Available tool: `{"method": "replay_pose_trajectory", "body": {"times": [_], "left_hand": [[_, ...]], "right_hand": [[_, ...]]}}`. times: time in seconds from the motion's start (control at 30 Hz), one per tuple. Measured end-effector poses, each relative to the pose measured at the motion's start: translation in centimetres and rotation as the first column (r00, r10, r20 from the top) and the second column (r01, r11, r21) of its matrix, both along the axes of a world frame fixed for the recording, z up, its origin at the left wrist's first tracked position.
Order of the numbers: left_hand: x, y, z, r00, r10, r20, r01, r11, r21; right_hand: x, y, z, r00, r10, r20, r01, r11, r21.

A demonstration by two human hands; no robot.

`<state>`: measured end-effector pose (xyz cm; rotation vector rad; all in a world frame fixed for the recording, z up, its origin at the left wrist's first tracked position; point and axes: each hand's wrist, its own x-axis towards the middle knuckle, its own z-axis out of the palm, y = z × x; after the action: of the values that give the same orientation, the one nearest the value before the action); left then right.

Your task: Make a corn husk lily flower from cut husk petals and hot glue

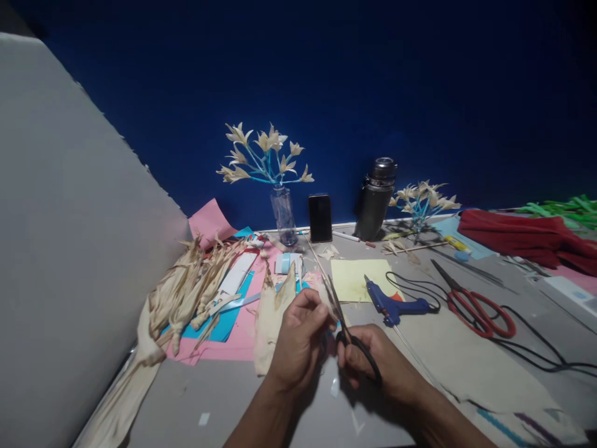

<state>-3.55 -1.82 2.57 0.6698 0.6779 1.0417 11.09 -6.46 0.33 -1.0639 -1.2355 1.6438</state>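
Note:
My right hand is closed round the black handles of a pair of scissors, whose blades point up and away, slightly apart. Close beside it, my left hand pinches a pale piece of corn husk against the blades. Part of that piece is hidden by my fingers and the scissors. Just left of my left hand, a wide dried corn husk lies on pink paper.
A bundle of dried husks lies at left. Behind stand a glass vase of husk flowers, a phone and a dark flask. To the right are a blue glue gun with its cord, red-handled scissors and red cloth.

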Motion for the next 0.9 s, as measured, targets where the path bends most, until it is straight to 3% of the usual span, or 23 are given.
{"method": "replay_pose_trajectory", "body": {"times": [0.23, 0.53, 0.9], "left_hand": [[0.0, 0.1, -0.6, 0.999, -0.023, -0.029, 0.024, 0.999, 0.042], [0.2, 0.0, -0.6, 0.991, 0.046, -0.124, -0.029, 0.990, 0.140], [0.5, -0.2, 0.0, 0.998, 0.056, -0.039, -0.053, 0.997, 0.060]], "right_hand": [[0.0, -0.2, -0.2, 1.000, 0.014, 0.012, -0.014, 1.000, 0.002], [-0.2, -0.5, -0.5, 1.000, -0.019, -0.009, 0.019, 1.000, 0.013], [-0.5, -0.7, -1.2, 0.999, -0.040, -0.006, 0.040, 0.999, -0.008]]}}
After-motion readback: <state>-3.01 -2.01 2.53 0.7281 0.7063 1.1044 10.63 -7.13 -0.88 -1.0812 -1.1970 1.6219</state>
